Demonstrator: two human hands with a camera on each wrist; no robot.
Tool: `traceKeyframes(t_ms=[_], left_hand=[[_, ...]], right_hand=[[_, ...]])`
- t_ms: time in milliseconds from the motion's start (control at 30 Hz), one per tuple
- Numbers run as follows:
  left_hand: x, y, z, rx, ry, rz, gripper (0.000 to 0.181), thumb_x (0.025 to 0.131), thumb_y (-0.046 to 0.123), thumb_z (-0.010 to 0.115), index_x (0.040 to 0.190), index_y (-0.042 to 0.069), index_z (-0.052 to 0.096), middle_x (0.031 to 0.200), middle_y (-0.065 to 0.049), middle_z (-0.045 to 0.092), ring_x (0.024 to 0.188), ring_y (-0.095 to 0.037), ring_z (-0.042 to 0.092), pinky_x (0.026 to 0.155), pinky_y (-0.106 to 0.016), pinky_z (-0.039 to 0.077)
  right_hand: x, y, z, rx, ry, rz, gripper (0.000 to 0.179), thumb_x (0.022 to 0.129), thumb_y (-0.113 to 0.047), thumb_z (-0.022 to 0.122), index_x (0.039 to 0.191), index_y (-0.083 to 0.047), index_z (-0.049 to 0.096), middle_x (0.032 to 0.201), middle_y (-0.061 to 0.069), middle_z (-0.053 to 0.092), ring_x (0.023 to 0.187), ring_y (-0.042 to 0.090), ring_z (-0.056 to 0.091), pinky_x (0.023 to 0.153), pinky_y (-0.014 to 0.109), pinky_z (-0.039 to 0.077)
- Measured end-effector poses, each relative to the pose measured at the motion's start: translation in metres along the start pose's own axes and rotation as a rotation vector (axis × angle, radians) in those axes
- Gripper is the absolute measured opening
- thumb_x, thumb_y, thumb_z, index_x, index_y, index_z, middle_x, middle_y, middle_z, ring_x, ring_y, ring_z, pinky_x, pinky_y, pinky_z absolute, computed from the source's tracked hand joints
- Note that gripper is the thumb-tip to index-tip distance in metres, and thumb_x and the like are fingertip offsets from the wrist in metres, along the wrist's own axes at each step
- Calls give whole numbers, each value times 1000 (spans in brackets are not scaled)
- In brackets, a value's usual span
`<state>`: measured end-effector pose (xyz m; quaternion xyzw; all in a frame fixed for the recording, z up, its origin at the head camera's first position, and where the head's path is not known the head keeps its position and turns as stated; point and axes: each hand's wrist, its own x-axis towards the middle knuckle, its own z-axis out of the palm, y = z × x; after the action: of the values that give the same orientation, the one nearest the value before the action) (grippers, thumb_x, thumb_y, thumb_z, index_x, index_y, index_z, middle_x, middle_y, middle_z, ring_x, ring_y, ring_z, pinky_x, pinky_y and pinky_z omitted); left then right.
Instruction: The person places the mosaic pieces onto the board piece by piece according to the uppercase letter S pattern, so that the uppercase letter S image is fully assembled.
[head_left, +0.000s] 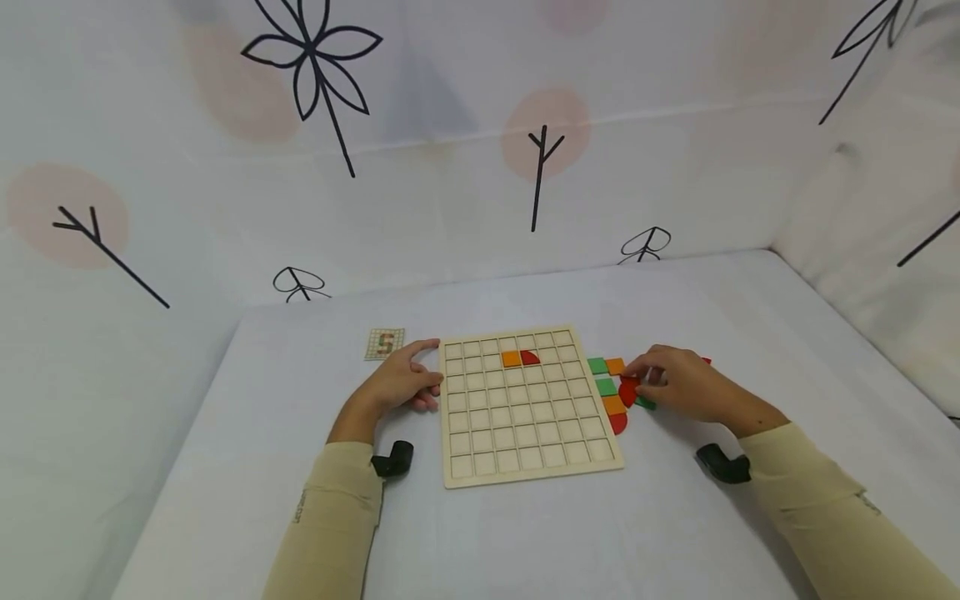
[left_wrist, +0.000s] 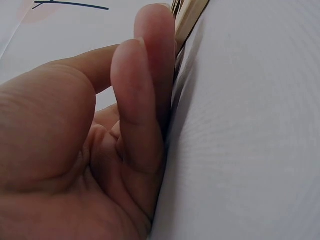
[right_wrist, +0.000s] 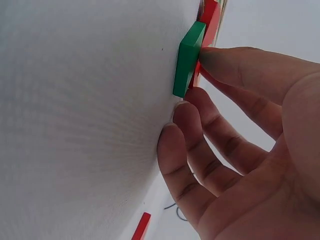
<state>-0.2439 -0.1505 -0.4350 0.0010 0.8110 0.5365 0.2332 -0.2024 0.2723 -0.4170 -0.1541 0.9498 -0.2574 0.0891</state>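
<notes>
A pale square grid board (head_left: 531, 475) lies flat on the white table. In its upper part sit an orange square tile (head_left: 512, 358) and a red quarter-round tile (head_left: 529, 357). My left hand (head_left: 401, 379) rests at the board's left edge, index fingertip near the top corner and thumb lower down against the side. Right of the board, my right hand (head_left: 678, 385) pinches a red tile (head_left: 628, 392) between thumb and index finger, low over the table. A green tile (right_wrist: 189, 60) stands out beside the thumb tip in the right wrist view.
Along the board's right edge lie green tiles (head_left: 606, 387), orange tiles (head_left: 613, 405) and a red quarter-round tile (head_left: 618, 423). A small card with an S pattern (head_left: 386, 343) lies at the upper left. Another red tile (right_wrist: 141, 226) lies beyond the right hand. A printed cloth hangs behind.
</notes>
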Motion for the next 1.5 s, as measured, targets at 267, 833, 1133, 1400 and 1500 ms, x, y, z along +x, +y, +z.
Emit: traceKeyframes(t_ms=[267,833,1133,1400,1500], left_hand=[[-4,-1,-1,7,12,-4,68,97,12,65,156,23,32,81,-8,68,56,-11,66,53,-23,54],[0,1,0,3,10,-7,69,97,11,64,156,23,32,81,-7,67,56,-11,66,53,-22,54],[-2,2,-1,-6,7,-10,69,97,11,64,157,23,31,80,-7,67,56,-12,66,53,-22,54],[-1,0,1,3,6,8,69,97,13,65,157,23,31,81,-7,67,56,-11,66,52,-22,54],[-1,0,1,2,2,5,69,97,12,64,157,23,31,81,-7,67,56,-11,66,53,-22,54]], right_hand=[[2,-1,0,-1,-2,9,27,88,-7,73,114,-4,73,94,3,64,88,19,55,65,21,50],[5,1,0,26,-4,34,28,87,-7,75,115,-6,70,91,4,60,85,20,52,63,23,49],[6,-1,0,49,-35,78,29,88,-10,75,116,-8,66,97,7,65,90,22,57,71,29,54],[4,0,0,64,-45,98,31,90,-11,73,118,-8,59,98,7,68,91,22,60,80,38,59],[4,0,0,63,-46,91,29,91,-11,72,117,-7,59,98,6,68,90,21,60,80,37,59]])
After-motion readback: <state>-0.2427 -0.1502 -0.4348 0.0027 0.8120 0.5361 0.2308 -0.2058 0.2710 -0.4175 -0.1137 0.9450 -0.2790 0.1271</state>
